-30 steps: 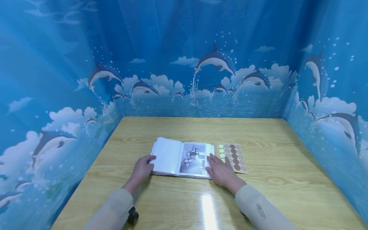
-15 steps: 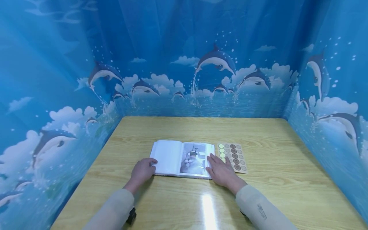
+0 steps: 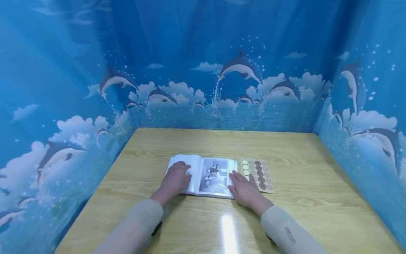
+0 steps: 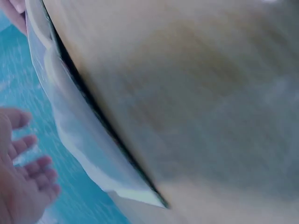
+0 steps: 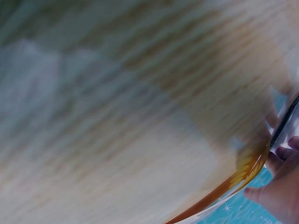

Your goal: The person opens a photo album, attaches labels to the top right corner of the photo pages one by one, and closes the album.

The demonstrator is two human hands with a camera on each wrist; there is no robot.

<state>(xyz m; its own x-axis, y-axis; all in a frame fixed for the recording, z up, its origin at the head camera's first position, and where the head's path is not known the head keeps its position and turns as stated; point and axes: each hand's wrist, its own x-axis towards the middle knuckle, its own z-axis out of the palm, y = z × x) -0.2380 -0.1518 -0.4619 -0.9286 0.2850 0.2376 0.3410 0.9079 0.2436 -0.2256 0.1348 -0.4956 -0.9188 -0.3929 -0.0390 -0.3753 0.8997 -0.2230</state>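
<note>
An open photo album (image 3: 196, 165) lies on the table, with a blank white left page and a grey photo (image 3: 213, 180) in the right sleeve. Over the left page is my left hand (image 3: 175, 179); the left wrist view shows its relaxed fingers (image 4: 35, 170) apart from the album's pages (image 4: 88, 140). My right hand (image 3: 245, 189) rests on the album's right edge with fingers extended. Just right of the album lies a sheet of round stickers (image 3: 265, 176), in pale yellow, brown and tan columns, partly covered by that hand.
The wood-grain table (image 3: 304, 211) carries a bright light reflection near its front. Blue curtains (image 3: 177, 46) printed with dolphins enclose the back and both sides.
My left hand has let go of the album's left edge and moved right, over the blank page. The raised left page has settled flatter. My right hand stays in place.
</note>
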